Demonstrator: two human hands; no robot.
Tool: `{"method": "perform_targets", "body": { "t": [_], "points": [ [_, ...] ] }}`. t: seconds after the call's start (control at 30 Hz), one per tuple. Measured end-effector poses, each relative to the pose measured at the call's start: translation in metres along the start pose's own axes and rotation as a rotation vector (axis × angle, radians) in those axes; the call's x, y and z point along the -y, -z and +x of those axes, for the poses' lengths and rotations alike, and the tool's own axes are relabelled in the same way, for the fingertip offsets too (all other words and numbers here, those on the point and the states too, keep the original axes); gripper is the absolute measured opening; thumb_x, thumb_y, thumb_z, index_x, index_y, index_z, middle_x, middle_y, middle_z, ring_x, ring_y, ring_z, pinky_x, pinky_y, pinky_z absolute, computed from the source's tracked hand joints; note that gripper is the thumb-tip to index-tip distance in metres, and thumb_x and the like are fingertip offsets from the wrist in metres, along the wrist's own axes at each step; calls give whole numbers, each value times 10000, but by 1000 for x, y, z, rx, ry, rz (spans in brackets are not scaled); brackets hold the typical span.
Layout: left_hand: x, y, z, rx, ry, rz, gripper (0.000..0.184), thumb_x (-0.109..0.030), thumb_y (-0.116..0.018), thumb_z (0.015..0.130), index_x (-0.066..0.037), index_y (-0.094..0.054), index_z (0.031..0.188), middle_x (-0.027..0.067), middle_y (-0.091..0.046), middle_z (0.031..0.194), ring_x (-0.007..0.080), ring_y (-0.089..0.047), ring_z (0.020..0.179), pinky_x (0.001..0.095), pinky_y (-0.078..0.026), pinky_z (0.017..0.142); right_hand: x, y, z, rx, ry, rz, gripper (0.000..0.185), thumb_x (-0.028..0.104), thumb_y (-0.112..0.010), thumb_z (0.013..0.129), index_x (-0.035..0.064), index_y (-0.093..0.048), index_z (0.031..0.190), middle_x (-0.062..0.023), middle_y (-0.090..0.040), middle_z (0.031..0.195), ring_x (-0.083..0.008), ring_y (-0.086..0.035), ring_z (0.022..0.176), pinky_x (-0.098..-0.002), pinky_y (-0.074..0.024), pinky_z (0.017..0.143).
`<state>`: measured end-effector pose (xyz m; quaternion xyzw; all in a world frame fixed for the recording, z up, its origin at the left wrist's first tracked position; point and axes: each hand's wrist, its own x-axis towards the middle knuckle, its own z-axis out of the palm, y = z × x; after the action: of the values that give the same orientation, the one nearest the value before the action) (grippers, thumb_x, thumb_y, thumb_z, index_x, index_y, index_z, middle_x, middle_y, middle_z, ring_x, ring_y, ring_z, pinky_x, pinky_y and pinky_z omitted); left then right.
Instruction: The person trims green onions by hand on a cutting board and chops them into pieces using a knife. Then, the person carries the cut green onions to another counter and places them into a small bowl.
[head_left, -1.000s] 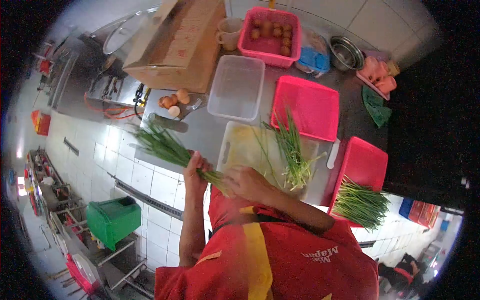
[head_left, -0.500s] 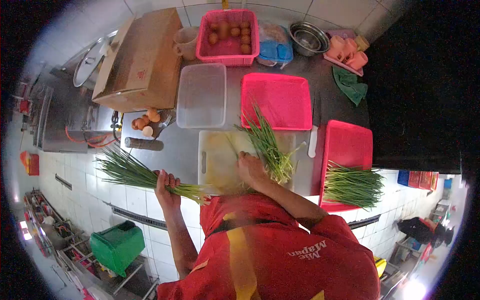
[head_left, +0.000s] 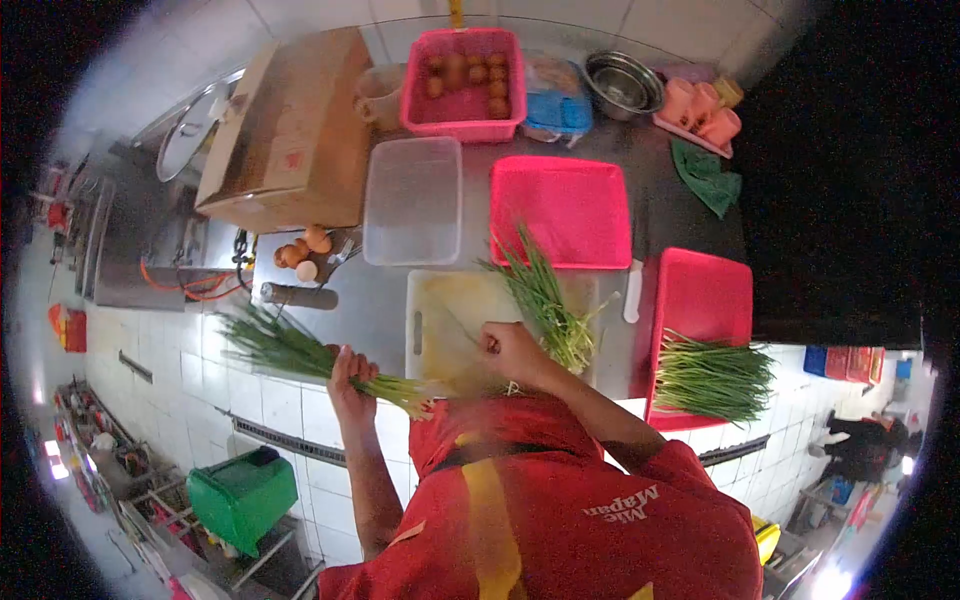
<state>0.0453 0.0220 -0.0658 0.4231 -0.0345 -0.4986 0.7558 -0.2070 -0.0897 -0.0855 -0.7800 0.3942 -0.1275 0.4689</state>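
My left hand (head_left: 352,382) is closed around a thick bunch of scallions (head_left: 275,345), held off the table's front edge, green tops to the left and white root ends to the right. Over the cutting board (head_left: 428,345) my right hand (head_left: 515,350) is closed on what looks like a single thin scallion, its tip showing to the left and a pale end below. Beside that hand a loose pile of scallions (head_left: 548,310) lies across the board's right part and onto the rim of a pink tray. A white-handled knife (head_left: 633,290) rests right of the board.
More scallions (head_left: 712,378) lie in a pink tray (head_left: 705,290) at the right edge. Behind the board stand a clear plastic container (head_left: 412,200) and another pink tray (head_left: 560,210). A cardboard box (head_left: 290,130), eggshells (head_left: 303,250) and a grey cylinder (head_left: 298,296) are at left.
The view has shifted slightly. My left hand has moved a little right with its bunch, whose tops are blurred. My right hand has turned into a tighter fist over the board.
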Motion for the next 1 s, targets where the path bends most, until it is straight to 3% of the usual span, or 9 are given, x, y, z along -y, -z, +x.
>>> {"method": "perform_targets", "body": {
  "t": [0.07,0.13,0.17,0.23,0.33,0.57,0.73,0.83,1.0],
  "points": [
    [2,-7,1,-53,8,15,149,-124,-593,880,-176,-460,840,-55,-321,606,81,-339,528,265,-343,537,3,5,4,-6,32,188,169,132,-629,781,-7,-557,845,-102,-589,673,-225,-613,673,-335,-488,604],
    [2,-12,3,-19,8,10,153,-127,-593,880,-172,-455,833,-53,-320,605,83,-339,527,266,-342,537,8,12,11,21,-169,705,70,60,-602,830,9,-564,861,-58,-591,706,-181,-604,663,-290,-479,630],
    [2,-14,3,32,27,2,158,-131,-593,881,-168,-449,826,-52,-319,604,84,-339,526,268,-341,537,11,20,15,33,-164,709,70,60,-602,830,9,-564,861,-58,-591,706,-181,-604,663,-290,-479,630],
    [0,-22,1,23,20,9,161,-133,-593,881,-164,-446,822,-50,-320,604,86,-340,525,268,-341,537,24,41,23,145,-195,1172,42,42,-580,869,20,-581,905,-55,-616,763,-181,-611,692,-289,-485,677],
    [0,-26,-1,18,27,11,167,-135,-591,882,-157,-442,810,-48,-322,603,89,-345,525,272,-343,534,25,45,30,154,-198,1357,112,49,-601,862,15,-592,968,-71,-628,820,-183,-614,726,-297,-495,704],
    [6,-19,-3,-1,60,8,156,-126,-590,878,-150,-449,816,-46,-326,598,90,-337,505,268,-335,511,29,27,39,206,-236,1405,165,53,-580,877,-6,-587,1031,-82,-630,876,-188,-618,756,-320,-511,709],
    [13,-28,-6,-20,112,-2,176,-116,-605,860,-146,-436,823,-42,-326,596,90,-334,496,265,-335,504,48,26,37,267,-359,1221,190,122,-512,934,23,-557,1090,3,-511,753,-76,-446,584,-224,-394,530],
    [13,-33,-5,17,101,60,172,-113,-608,851,-142,-438,849,-37,-324,598,91,-346,502,262,-337,507,53,24,39,228,-410,1019,198,156,-469,957,47,-539,1108,31,-435,719,-54,-354,546,-204,-317,480],
    [13,-34,-5,4,116,51,161,-116,-605,857,-138,-445,859,-37,-328,599,98,-361,515,266,-344,515,31,-8,40,200,-313,1017,193,197,-417,981,77,-527,1085,34,-391,689,-55,-321,517,-202,-301,442]
  ]
}}
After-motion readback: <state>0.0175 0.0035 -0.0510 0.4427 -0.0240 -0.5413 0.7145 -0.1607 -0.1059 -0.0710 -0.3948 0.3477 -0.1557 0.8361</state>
